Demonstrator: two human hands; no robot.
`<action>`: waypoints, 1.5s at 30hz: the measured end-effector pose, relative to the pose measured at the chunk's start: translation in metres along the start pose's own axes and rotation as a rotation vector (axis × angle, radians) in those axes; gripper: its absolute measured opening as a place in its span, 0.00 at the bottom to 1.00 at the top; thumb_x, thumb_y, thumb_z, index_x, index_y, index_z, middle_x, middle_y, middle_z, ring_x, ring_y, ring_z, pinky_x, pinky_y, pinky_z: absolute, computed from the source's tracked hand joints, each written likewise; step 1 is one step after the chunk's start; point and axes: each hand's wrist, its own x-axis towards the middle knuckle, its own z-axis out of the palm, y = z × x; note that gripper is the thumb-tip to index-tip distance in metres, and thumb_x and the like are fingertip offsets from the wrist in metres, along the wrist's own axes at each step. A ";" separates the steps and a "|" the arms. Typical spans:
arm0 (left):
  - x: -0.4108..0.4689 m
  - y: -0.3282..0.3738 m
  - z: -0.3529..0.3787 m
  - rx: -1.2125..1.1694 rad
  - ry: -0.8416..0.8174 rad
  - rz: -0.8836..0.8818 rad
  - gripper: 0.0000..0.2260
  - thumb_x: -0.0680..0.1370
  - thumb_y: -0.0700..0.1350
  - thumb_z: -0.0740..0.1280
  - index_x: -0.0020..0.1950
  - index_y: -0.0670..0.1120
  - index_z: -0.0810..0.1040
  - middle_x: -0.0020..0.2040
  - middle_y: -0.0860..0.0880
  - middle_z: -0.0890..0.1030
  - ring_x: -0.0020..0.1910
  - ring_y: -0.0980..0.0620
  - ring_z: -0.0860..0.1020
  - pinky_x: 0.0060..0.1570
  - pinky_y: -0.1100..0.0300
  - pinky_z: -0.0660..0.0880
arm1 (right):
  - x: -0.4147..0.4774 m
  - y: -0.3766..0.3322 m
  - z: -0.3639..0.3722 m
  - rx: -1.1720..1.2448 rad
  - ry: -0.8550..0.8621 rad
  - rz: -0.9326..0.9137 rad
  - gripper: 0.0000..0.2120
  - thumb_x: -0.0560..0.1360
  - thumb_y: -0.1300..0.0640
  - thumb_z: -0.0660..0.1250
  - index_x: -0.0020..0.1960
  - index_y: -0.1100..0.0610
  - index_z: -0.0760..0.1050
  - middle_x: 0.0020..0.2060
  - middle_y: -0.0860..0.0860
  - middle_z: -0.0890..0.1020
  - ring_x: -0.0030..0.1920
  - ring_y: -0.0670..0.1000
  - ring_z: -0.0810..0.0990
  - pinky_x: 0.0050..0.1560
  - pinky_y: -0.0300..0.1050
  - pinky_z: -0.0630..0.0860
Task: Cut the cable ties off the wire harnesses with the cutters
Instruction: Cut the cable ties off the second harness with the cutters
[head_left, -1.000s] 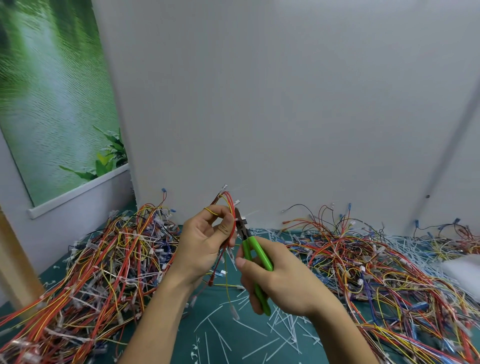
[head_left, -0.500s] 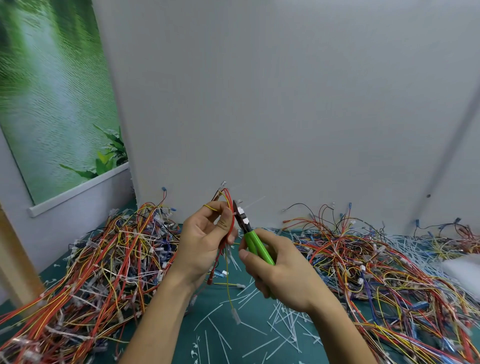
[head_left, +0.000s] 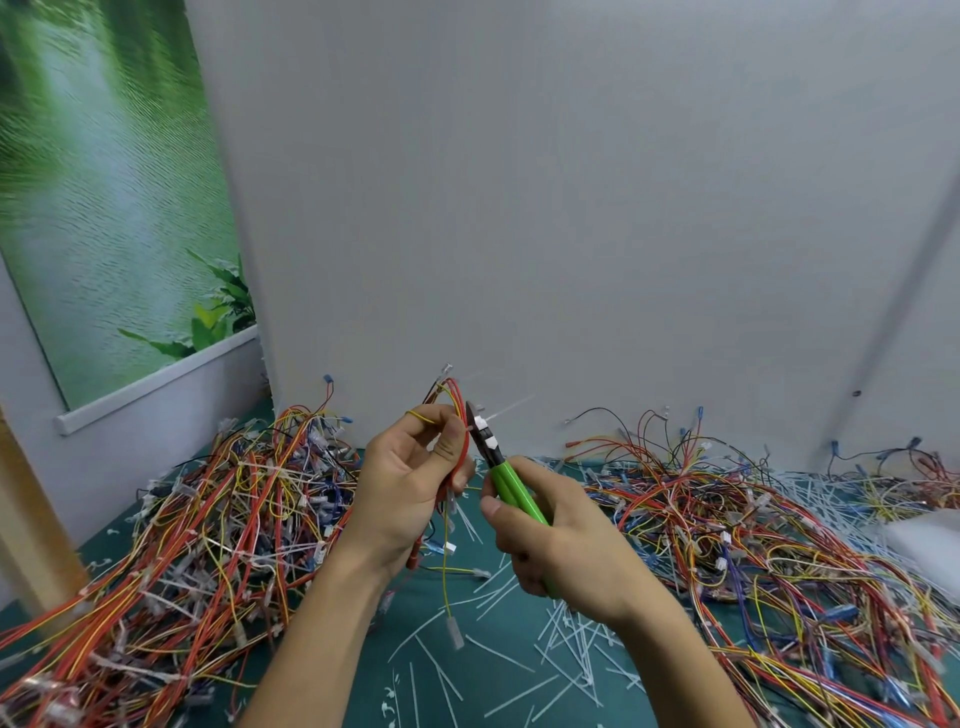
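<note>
Pinching the harness (head_left: 457, 402) steady in the left hand (head_left: 410, 488) grip; right hand (head_left: 561, 551) grip wraps the cutters (head_left: 501, 467); blades should bite only the tie (head_left: 478, 424), never wires.

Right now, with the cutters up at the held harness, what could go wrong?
The tip of the cutters sits right beside the red and yellow wires of the harness; a slightly deep bite could nick a wire instead of the white cable tie. The thumb of the left hand lies close beside the blades and might get pinched. The cut tie could spring away.
</note>
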 end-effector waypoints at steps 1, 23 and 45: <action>0.000 0.000 0.000 -0.002 -0.003 0.003 0.14 0.76 0.55 0.70 0.49 0.44 0.78 0.32 0.46 0.74 0.29 0.51 0.70 0.31 0.59 0.70 | -0.001 -0.001 0.000 0.042 -0.016 0.017 0.08 0.77 0.50 0.66 0.49 0.54 0.73 0.31 0.49 0.70 0.28 0.50 0.66 0.29 0.43 0.67; 0.000 0.002 -0.002 -0.006 -0.028 0.003 0.07 0.75 0.46 0.70 0.47 0.43 0.78 0.31 0.48 0.74 0.28 0.52 0.70 0.31 0.61 0.70 | -0.007 -0.011 0.004 0.254 -0.221 0.182 0.15 0.83 0.51 0.65 0.59 0.62 0.68 0.34 0.50 0.76 0.31 0.55 0.76 0.34 0.48 0.78; -0.001 0.002 0.000 -0.043 -0.021 -0.027 0.09 0.75 0.50 0.70 0.45 0.45 0.79 0.30 0.46 0.74 0.28 0.51 0.70 0.31 0.62 0.71 | -0.007 -0.013 -0.001 0.150 -0.184 0.115 0.06 0.86 0.56 0.62 0.53 0.59 0.69 0.34 0.54 0.75 0.27 0.55 0.75 0.30 0.47 0.77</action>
